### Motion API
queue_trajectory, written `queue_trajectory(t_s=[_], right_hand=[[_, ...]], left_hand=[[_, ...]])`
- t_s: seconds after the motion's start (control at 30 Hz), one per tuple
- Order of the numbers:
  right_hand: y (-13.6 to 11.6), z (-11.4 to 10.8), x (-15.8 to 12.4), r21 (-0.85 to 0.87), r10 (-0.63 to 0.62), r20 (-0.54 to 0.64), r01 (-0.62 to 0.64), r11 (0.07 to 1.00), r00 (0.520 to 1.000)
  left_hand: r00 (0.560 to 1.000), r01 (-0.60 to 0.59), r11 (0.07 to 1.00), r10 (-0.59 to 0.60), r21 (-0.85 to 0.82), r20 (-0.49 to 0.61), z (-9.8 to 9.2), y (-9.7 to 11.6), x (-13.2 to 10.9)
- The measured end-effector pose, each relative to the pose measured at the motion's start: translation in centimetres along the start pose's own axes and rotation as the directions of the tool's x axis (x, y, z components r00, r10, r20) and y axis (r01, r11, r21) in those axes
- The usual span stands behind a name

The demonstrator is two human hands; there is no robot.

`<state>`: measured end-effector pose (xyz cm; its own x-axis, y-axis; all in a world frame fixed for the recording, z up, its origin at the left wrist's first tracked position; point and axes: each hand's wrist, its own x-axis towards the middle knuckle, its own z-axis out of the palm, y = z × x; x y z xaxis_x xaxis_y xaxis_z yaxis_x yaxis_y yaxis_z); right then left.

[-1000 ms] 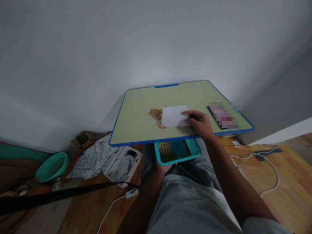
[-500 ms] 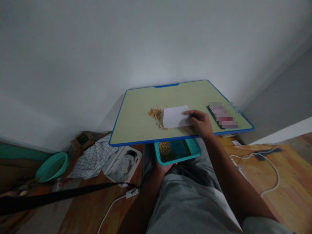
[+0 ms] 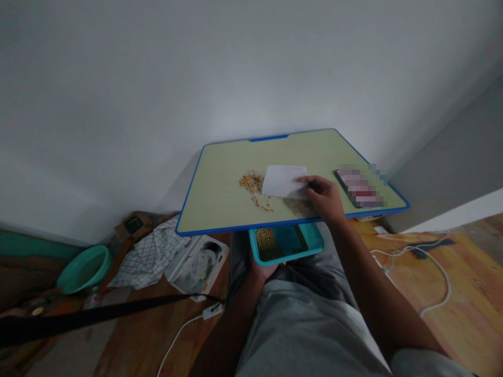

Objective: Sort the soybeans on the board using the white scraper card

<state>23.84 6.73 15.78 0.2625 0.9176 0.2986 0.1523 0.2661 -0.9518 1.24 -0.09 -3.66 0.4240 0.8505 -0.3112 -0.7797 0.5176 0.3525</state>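
Pinched in my right hand (image 3: 323, 197) is a white card (image 3: 283, 181), held over the pale green tabletop (image 3: 220, 193). Left of the card lies a small pile of yellow soybeans (image 3: 250, 182), with a few loose ones trailing toward the front. A patch of small dark grains (image 3: 299, 207) shows beneath the card, by my wrist. My left hand (image 3: 264, 269) grips a teal plastic tray (image 3: 317, 242) from below, under the table's front edge. Soybeans fill the tray's left part; a darker layer shows along its bottom. Most of my left fingers are hidden under the tray.
A phone (image 3: 358, 188) with a blurred screen lies at the table's right. On the floor at left are a teal basin (image 3: 87, 268), a checked cloth (image 3: 145, 254) and an open white box (image 3: 200, 264). White cables (image 3: 446, 277) run over the floor on the right.
The white card has tilted and shifted slightly up and away from the front edge, uncovering more dark grains. A few soybeans at the front have spread a little. My left hand and the tray are still.
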Motion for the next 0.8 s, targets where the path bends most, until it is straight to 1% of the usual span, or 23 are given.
queue_trajectory(t_s=[0.13,0.3,0.57,0.8], right_hand=[[0.0,0.0,0.0,-0.032,-0.01,0.043,0.011,0.999,0.999],[-0.2,-0.1,-0.2,0.005,-0.01,0.089,0.009,1.0,0.996],[-0.1,-0.1,-0.1,0.048,0.014,0.074,-0.017,0.999,0.997],[-0.5,-0.2,-0.3,0.085,0.037,0.073,-0.044,0.995,0.997]], left_hand=[[1.0,0.002,1.0,-0.002,-0.002,0.015,-0.2,0.0,0.0],[1.0,0.019,1.0,-0.019,-0.008,0.009,-0.6,0.1,0.1],[1.0,0.026,0.999,-0.026,-0.033,0.004,-1.2,-0.2,0.4],[0.999,0.047,0.998,-0.046,-0.052,0.019,-0.8,0.4,0.1]])
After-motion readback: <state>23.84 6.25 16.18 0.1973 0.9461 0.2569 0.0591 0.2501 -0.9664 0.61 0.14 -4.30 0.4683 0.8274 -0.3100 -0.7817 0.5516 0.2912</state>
